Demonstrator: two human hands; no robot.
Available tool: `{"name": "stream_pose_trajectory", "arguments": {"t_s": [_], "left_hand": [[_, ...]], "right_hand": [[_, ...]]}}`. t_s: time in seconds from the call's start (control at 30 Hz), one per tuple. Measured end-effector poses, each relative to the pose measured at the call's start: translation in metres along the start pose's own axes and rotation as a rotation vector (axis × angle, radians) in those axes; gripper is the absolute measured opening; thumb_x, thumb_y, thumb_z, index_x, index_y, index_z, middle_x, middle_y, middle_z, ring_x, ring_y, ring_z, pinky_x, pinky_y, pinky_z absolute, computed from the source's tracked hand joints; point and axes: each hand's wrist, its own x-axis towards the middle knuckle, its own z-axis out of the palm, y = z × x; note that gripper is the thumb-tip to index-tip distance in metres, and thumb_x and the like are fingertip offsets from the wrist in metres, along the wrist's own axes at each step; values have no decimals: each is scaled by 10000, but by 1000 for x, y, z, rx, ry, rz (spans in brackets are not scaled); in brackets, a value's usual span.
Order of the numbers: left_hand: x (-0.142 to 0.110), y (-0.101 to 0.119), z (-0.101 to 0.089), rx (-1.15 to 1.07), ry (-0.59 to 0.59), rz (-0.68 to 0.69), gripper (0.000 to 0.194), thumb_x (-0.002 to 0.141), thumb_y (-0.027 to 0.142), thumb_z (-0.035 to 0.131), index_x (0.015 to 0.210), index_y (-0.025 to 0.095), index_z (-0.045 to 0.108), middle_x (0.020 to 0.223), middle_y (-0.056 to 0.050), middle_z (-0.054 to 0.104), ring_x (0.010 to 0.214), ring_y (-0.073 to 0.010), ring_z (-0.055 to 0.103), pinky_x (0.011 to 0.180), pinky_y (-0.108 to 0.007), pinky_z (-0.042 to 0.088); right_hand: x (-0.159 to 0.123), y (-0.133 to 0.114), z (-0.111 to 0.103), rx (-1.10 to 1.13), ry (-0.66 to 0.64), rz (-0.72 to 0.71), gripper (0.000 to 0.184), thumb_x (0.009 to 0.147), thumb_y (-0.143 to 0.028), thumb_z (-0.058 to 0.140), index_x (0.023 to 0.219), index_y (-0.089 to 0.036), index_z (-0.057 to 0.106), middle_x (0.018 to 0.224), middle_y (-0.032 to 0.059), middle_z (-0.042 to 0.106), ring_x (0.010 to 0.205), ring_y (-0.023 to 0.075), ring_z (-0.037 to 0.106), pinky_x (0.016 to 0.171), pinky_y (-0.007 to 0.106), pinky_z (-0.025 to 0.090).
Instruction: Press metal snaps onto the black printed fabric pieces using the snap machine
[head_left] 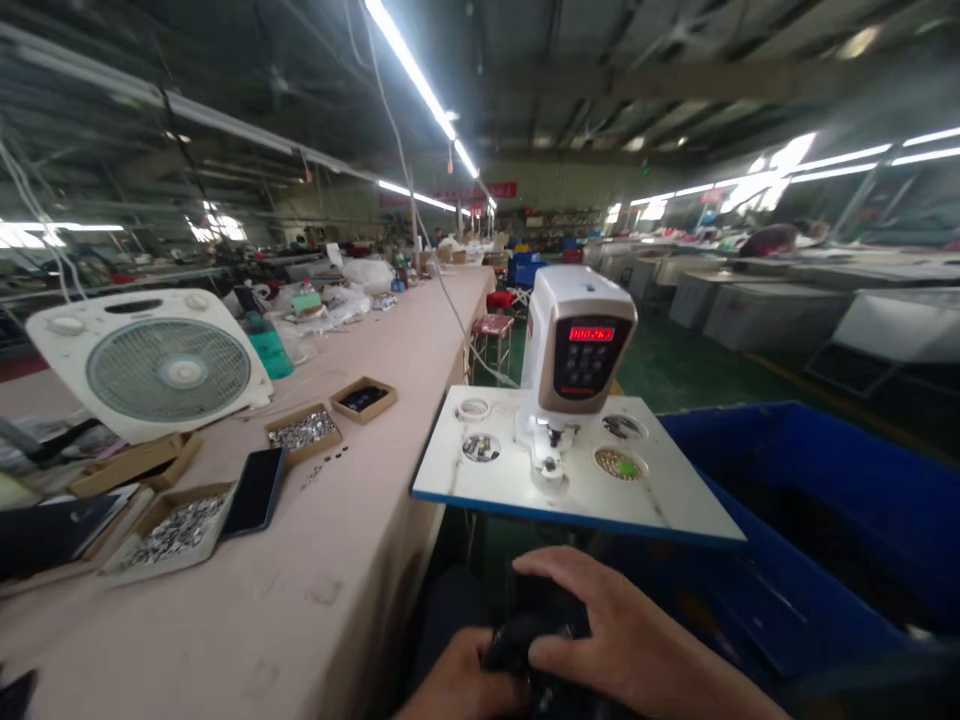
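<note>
Both my hands are low in the picture, below the front edge of a white machine table point(675, 500). My left hand point(457, 680) and my right hand point(607, 630) are closed around a dark piece of fabric point(536, 625) held in my lap. The right hand's fingers curl over its top. On the table stands a white press machine point(574, 350) with a red digital display. Small round dishes of metal parts point(480, 447) lie around the machine's base.
A long beige workbench point(337, 560) runs along the left with cardboard trays of silver fasteners point(176, 530), a phone point(255, 490) and a white box fan point(157, 365). A large blue bin point(825, 520) is on the right. Stools point(493, 330) and more benches stand farther back.
</note>
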Motion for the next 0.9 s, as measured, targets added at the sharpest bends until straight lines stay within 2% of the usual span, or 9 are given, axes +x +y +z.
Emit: {"name": "stream_pose_trajectory", "arguments": {"t_s": [0.03,0.13,0.3,0.4,0.5,0.6,0.7,0.77,0.9], "left_hand": [[2,2,0,3,15,29,357,613,333,893,840,119,720,780,2,649,767,-161,582,759,-280,468],[5,15,1,84,29,112,320,588,323,839,754,92,693,680,14,570,655,-111,465,662,-249,365],[-2,44,-1,202,-30,129,259,644,308,784,733,99,659,672,24,531,657,-93,415,667,-238,318],[-6,51,-5,260,-74,98,237,655,285,787,770,102,689,684,26,551,664,-93,435,696,-241,340],[-5,52,-8,272,-116,48,279,665,293,798,865,108,734,730,15,601,684,-103,478,744,-256,383],[-2,52,-7,299,-138,31,283,666,297,792,875,114,737,735,14,605,688,-105,488,752,-259,396],[1,55,-4,364,-135,24,227,671,302,760,796,123,699,690,27,556,658,-100,459,689,-246,374],[4,58,-1,416,-138,20,204,677,305,736,732,131,645,653,39,500,620,-90,410,620,-237,329],[11,69,7,543,-92,47,202,706,314,681,689,150,565,619,53,412,582,-81,326,538,-243,244]], "right_hand": [[-7,-2,8,-79,-33,-42,701,665,-296,844,1345,-284,675,1442,91,622,1342,350,525,1180,488,334],[-14,5,22,-176,-76,-52,777,660,-206,812,1411,-264,624,1491,104,578,1397,367,462,1209,507,255],[-5,20,17,46,-129,56,356,804,-200,669,1151,-242,734,1075,19,760,986,236,678,888,312,473],[-6,24,13,156,-182,132,168,803,-237,670,950,-186,737,824,-18,708,785,177,630,694,252,433],[-11,31,15,237,-210,187,131,787,-248,674,883,-167,710,755,-32,662,736,158,592,657,242,413],[-17,36,12,292,-203,159,223,783,-273,690,982,-177,724,870,-5,717,840,202,645,745,273,469],[-20,33,4,368,-185,77,593,764,-340,762,1332,-223,641,1248,58,713,1155,292,636,983,360,475],[-20,27,1,365,-168,80,720,800,-425,757,1465,-253,539,1372,74,661,1250,307,600,1059,393,442],[-16,19,5,190,-88,81,457,957,-523,565,1321,-266,663,1252,65,726,1138,277,660,982,361,469]]}}
